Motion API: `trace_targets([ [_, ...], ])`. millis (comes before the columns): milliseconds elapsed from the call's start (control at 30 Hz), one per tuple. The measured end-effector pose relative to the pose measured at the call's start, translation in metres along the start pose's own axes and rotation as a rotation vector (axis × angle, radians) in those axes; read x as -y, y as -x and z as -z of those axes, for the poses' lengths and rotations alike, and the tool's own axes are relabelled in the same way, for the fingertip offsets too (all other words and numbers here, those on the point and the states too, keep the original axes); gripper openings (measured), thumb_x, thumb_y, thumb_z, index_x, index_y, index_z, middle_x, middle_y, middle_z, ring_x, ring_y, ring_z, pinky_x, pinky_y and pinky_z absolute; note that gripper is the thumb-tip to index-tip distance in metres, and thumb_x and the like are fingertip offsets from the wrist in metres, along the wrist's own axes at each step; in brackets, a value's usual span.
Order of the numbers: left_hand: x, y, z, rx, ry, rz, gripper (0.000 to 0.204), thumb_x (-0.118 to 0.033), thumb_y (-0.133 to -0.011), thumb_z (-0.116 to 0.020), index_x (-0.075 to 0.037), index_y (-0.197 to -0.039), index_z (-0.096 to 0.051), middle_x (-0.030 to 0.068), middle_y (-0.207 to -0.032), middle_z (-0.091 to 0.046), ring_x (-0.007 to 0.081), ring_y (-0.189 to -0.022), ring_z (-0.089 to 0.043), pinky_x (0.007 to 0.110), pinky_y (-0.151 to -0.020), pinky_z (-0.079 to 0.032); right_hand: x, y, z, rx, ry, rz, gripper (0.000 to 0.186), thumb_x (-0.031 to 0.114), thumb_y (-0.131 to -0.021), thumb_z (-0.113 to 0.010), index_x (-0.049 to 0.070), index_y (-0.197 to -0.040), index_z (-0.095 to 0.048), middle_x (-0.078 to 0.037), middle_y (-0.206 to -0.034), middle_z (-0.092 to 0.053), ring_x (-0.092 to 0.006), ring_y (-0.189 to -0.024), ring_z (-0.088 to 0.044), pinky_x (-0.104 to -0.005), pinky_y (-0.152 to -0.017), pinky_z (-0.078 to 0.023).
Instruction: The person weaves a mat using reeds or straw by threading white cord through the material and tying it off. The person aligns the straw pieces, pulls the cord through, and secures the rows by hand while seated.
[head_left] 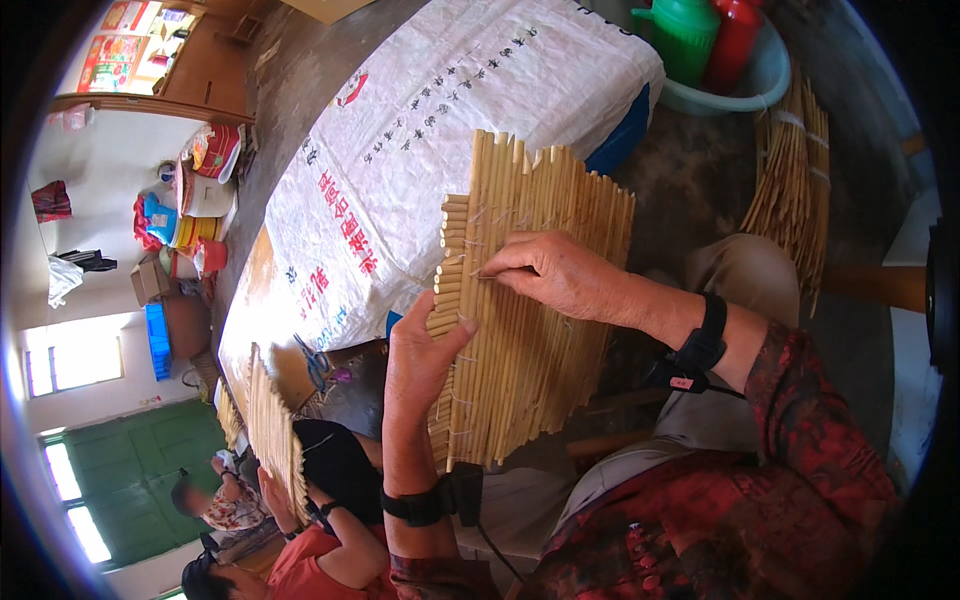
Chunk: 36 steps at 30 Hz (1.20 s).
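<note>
A mat of pale reed stalks (pixel 540 370), laid side by side and bound with thin thread, rests over my lap. Along its left side, a band of short cut stalk ends (pixel 453 245) sticks out crosswise. My left hand (pixel 418 355) grips that edge, thumb on top and the other fingers hidden behind it. My right hand (pixel 565 275) is closed in a pinch over the upper left part of the mat, close to the binding. Whatever lies between its fingertips is too small to make out.
Beyond the mat, a white woven sack (pixel 400 130) covers a low surface with scissors (pixel 315 365) at its near edge. Reed bundles (pixel 790 180) lie at right, below a basin (pixel 740 95) holding green and red flasks. Left, a co-worker in red (pixel 330 560) holds another reed mat (pixel 275 425).
</note>
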<state>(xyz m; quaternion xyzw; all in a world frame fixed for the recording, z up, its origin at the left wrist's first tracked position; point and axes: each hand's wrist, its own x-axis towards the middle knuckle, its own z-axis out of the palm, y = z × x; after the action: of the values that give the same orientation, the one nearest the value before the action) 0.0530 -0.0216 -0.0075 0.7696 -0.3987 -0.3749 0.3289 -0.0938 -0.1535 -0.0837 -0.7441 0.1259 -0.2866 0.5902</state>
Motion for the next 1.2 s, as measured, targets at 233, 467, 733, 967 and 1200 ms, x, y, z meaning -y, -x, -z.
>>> trace_targets([
  [233,0.007,-0.002,-0.001,0.001,0.022,-0.02,0.029,-0.005,-0.079,-0.067,0.003,-0.106,-0.059,0.0073,-0.089,-0.066,0.0085,-0.079,-0.057,0.026,-0.072,-0.048,0.003,0.0,0.001,-0.024,-0.023,-0.018,0.019,0.006,-0.082,-0.059,-0.003,-0.097,-0.067,-0.018,-0.087,-0.065,-0.032,-0.081,-0.064,-0.0367,-0.073,-0.05],
  [467,-0.004,0.002,-0.006,-0.029,-0.073,-0.028,0.032,-0.009,-0.079,-0.068,0.003,-0.107,-0.058,0.0103,-0.09,-0.068,0.0114,-0.08,-0.061,0.028,-0.073,-0.049,0.005,0.002,0.003,-0.042,-0.009,-0.021,0.019,0.007,-0.081,-0.059,-0.004,-0.095,-0.066,-0.02,-0.088,-0.064,-0.0341,-0.083,-0.063,-0.0383,-0.074,-0.049],
  [733,-0.029,0.024,-0.03,-0.019,-0.234,-0.037,0.032,-0.008,-0.08,-0.065,-0.001,-0.11,-0.058,0.0196,-0.09,-0.066,0.0246,-0.08,-0.066,0.033,-0.072,-0.049,0.04,0.029,0.027,0.029,0.267,-0.025,0.019,0.003,-0.083,-0.058,0.0,-0.101,-0.063,-0.018,-0.089,-0.061,-0.0368,-0.085,-0.059,-0.0391,-0.073,-0.048],
  [967,-0.045,0.061,-0.071,-0.092,-0.273,-0.181,0.034,-0.005,-0.078,-0.065,-0.001,-0.111,-0.057,0.0201,-0.091,-0.065,0.0279,-0.082,-0.066,0.034,-0.073,-0.049,0.071,0.082,0.031,-0.117,0.343,-0.083,0.01,0.004,-0.085,-0.056,-0.002,-0.092,-0.055,-0.021,-0.087,-0.058,-0.0409,-0.084,-0.057,-0.044,-0.07,-0.047],
  [1200,-0.055,0.089,-0.109,-0.125,-0.424,-0.286,0.048,-0.006,-0.078,-0.067,-0.005,-0.123,-0.049,0.019,-0.105,-0.063,0.0381,-0.089,-0.062,0.041,-0.075,-0.05,0.094,0.128,0.049,-0.154,0.217,-0.263,0.016,0.003,-0.083,-0.062,0.0,-0.098,-0.06,-0.018,-0.092,-0.061,-0.0361,-0.086,-0.06,-0.0377,-0.072,-0.048],
])
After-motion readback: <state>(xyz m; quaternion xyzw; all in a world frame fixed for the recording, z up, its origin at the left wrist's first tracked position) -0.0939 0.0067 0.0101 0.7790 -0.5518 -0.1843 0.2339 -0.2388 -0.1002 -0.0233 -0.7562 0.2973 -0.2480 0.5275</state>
